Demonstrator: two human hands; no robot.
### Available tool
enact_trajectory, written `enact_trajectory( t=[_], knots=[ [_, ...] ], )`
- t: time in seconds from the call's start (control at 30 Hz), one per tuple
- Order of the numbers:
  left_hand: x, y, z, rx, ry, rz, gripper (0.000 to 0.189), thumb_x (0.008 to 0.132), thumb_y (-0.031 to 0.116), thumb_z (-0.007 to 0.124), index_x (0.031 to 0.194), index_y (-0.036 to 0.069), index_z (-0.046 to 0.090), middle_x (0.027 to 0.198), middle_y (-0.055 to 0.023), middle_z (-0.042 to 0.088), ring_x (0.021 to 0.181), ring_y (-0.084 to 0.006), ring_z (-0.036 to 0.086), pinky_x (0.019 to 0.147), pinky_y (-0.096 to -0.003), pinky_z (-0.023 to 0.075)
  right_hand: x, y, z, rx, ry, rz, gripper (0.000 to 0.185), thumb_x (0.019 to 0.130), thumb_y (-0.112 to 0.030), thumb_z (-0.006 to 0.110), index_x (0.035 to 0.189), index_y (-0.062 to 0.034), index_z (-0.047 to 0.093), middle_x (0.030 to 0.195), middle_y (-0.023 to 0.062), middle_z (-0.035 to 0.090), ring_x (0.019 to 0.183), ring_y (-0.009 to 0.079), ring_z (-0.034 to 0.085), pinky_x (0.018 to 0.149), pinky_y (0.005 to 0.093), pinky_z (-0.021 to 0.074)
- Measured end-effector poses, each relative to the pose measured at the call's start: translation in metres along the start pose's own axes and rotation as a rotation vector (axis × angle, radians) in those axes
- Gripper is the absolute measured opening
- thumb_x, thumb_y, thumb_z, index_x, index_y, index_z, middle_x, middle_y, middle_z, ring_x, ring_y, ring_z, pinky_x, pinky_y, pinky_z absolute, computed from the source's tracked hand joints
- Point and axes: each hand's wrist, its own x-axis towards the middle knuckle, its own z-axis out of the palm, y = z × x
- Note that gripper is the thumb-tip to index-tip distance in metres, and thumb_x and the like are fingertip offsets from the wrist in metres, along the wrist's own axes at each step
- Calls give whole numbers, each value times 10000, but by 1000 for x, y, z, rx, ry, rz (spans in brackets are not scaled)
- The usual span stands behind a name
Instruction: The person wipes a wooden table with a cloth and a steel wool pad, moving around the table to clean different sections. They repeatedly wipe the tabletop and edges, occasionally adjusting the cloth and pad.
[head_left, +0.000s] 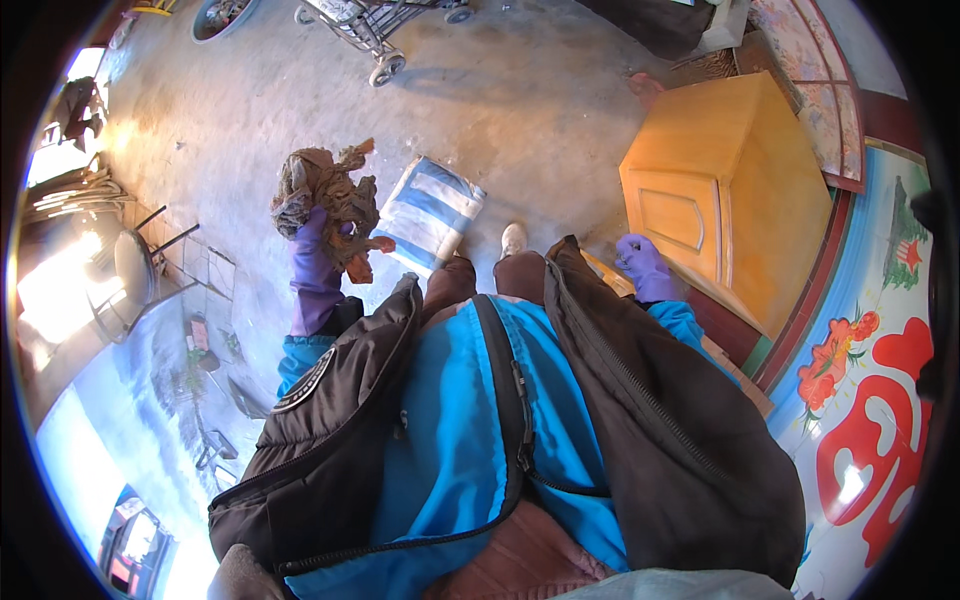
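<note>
My left hand (313, 251), in a purple rubber glove, grips a crumpled bundle of grey-brown cloth rags (326, 191). Orange-brown ends hang loose from the bundle. A flat pad with blue and white stripes (435, 208) lies just right of it, in front of my feet. My right hand (646, 268), gloved the same way, is held low beside a yellow wooden cabinet (694, 176). Its fingers look curled, but whether they hold anything cannot be made out. Part of a yellow wooden piece (606, 271) shows beside that hand.
A wheeled metal-frame cart (367, 34) stands on the concrete floor (517, 97) ahead. Near it is a round basin (219, 16) with things inside. A round-seated stool (135, 274) is at the left. Painted wall tiles (847, 405) run along the right.
</note>
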Motion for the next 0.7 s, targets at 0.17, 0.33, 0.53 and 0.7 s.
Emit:
enact_trajectory(
  t=[0.17, 0.33, 0.53, 0.7],
  knots=[
    [7, 9, 17, 11, -43, -30, 588, 990, 201, 651, 1512, 26, 445, 1385, -169, 601, 1200, -329, 649, 983, -478, 595, -8, -20, -6, 44, 116, -53, 323, 932, -255, 773, 1155, -34, 703, 972, 84, 716, 804, 163, 695, 722, 309, 590],
    [6, 31, 59, 20, -53, -143, 690, 923, 288, 759, 1512, 79, 469, 1367, -93, 620, 1104, -233, 658, 888, -356, 590, -11, -41, -45, 367, 76, -38, 280, 935, -198, 776, 1154, -54, 676, 873, 48, 664, 696, 135, 631, 626, 303, 569],
    [-15, 72, 128, 20, -164, -138, 607, 943, 182, 701, 1492, 38, 486, 1330, -124, 644, 1117, -267, 676, 863, -385, 609, -62, -34, -110, 511, 251, -44, 264, 943, -215, 771, 1131, -66, 660, 837, 65, 684, 677, 159, 656, 534, 286, 521],
    [-49, 111, 166, 86, -225, -169, 585, 931, 130, 690, 1481, 47, 509, 1323, -108, 647, 1095, -254, 680, 802, -355, 603, -163, -40, -167, 579, 438, -144, 266, 956, -244, 767, 1124, -66, 662, 864, 77, 709, 663, 164, 661, 552, 280, 520]
  ],
)
